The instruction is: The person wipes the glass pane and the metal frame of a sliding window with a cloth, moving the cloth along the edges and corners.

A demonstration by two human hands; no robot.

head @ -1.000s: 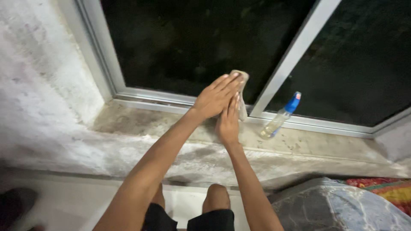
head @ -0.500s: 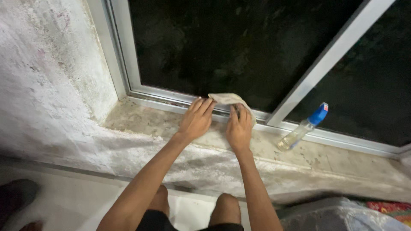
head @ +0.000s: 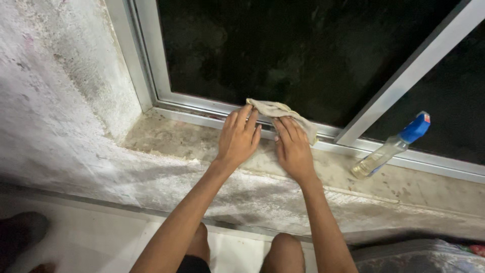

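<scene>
- Bare knees (head: 285, 250) nearest, tucked below the ledge.
- Stained sill (head: 182, 144) next, both palms flat on it.
- L hand (head: 240, 139) & R hand (head: 292, 146): fingers together, tips pinning beige cloth (head: 280, 111) into bottom window track (head: 202, 107), prob. for firm contact.
- Spray bottle (head: 391, 146) tilted against frame, right, within reach.
- Dark glass (head: 283, 50) farthest.

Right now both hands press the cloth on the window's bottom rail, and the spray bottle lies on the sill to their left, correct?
Not quite. The bottle lies on the sill to their right, as the head view shows. The left hand and right hand do press the cloth on the rail.
</scene>
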